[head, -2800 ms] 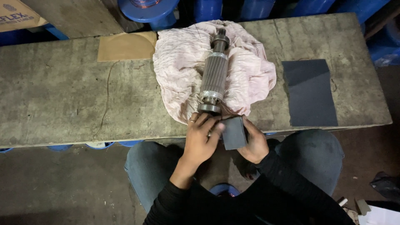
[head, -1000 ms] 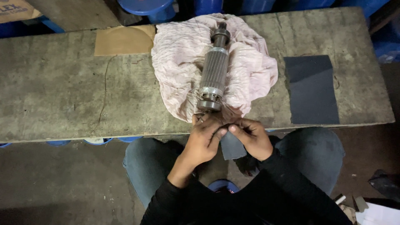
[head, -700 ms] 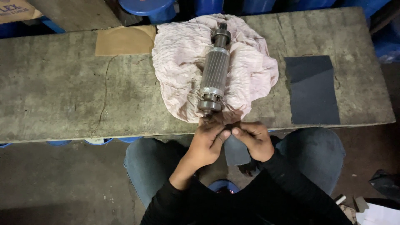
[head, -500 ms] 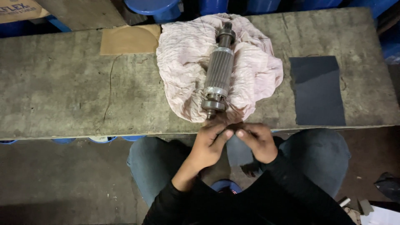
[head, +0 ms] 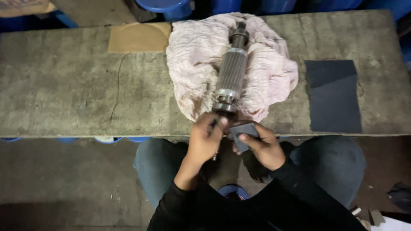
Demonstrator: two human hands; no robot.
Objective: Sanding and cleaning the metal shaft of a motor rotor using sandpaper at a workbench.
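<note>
A ribbed metal rotor [head: 231, 72] lies lengthwise on a crumpled pale pink cloth [head: 192, 64] spread over a concrete bench [head: 64, 94]. Its near shaft end points at me over the bench's front edge. My left hand [head: 205, 139] is closed around that near shaft end, which it hides. Close beside it on the right, my right hand [head: 263, 145] pinches a small folded piece of dark sandpaper [head: 242, 130] just below the rotor's end.
A larger dark sandpaper sheet [head: 334, 96] lies flat on the bench's right part. A brown cardboard piece [head: 137, 37] sits at the back left of the cloth. Blue drums [head: 165, 5] stand behind the bench. My knees are under the front edge.
The sandpaper piece hung lower in my right hand; it is now raised to the shaft end. My left hand has closed on the shaft. The view shifted slightly.
</note>
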